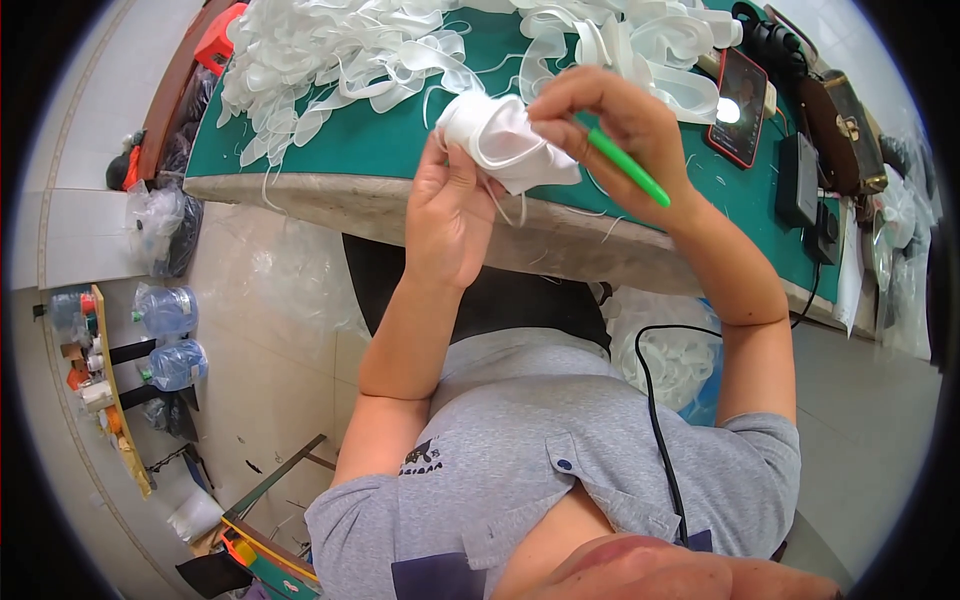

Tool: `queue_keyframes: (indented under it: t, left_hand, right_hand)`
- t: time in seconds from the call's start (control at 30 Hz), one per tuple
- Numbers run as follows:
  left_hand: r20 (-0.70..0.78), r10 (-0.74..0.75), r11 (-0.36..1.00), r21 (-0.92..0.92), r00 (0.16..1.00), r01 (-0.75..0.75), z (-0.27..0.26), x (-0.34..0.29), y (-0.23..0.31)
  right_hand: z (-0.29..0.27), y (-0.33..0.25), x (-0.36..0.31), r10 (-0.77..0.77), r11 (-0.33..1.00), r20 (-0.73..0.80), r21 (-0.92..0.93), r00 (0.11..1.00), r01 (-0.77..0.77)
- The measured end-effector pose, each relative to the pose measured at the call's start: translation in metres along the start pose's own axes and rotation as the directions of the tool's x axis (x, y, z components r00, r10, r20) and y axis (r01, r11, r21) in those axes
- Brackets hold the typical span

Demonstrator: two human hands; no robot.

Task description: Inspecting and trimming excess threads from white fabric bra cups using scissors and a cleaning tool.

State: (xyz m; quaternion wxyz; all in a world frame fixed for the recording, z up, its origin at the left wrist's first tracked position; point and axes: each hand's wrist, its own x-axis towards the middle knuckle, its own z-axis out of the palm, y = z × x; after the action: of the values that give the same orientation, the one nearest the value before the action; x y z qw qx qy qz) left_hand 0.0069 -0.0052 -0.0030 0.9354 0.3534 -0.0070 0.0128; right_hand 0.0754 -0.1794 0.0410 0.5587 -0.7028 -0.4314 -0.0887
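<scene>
My left hand [450, 205] is closed on a white fabric piece [515, 150], gathered and folded, with a looped edge and a thin strand hanging below it. The piece is held up over the table's near edge. My right hand [625, 120] has a bright green pen-like tool [628, 168] lodged in its fingers, pointing down to the right. That tool's working end is hidden by the hand. The thumb and forefinger of this hand are pinched together at the fabric's right upper edge; whether they grip it, I cannot tell.
White fabric strips [330, 60] lie heaped across the green tabletop [330, 150], with more loops [640, 60] at the back right. A red-edged phone [738, 108], a black adapter [797, 180] and a brown case [843, 130] are on the right. A black cable [650, 385] hangs across my front.
</scene>
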Motion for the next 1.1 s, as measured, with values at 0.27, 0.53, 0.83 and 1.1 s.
queue_keyframes:
  t: [0.27, 0.53, 0.83, 1.1]
  left_hand:
    - [0.095, 0.233, 0.964, 0.11, 0.968, -0.242, 0.0, -0.004, -0.002]
    - [0.188, 0.346, 0.929, 0.065, 0.919, -0.363, -0.001, -0.004, -0.002]
    - [0.132, 0.36, 0.918, 0.125, 0.923, -0.376, -0.002, -0.004, -0.001]
    - [0.113, 0.255, 0.966, 0.009, 0.96, -0.258, 0.005, -0.005, 0.001]
  right_hand:
    - [0.012, -0.008, -0.01, -0.004, 0.964, 0.012, 0.266, 1.0, 0.001]
    - [0.004, -0.008, -0.002, -0.269, 0.963, 0.038, 0.041, 0.962, 0.267]
    - [0.004, -0.009, -0.004, -0.226, 0.969, 0.088, 0.126, 0.97, 0.214]
    - [0.004, -0.011, -0.001, -0.28, 0.959, 0.109, -0.013, 0.954, 0.283]
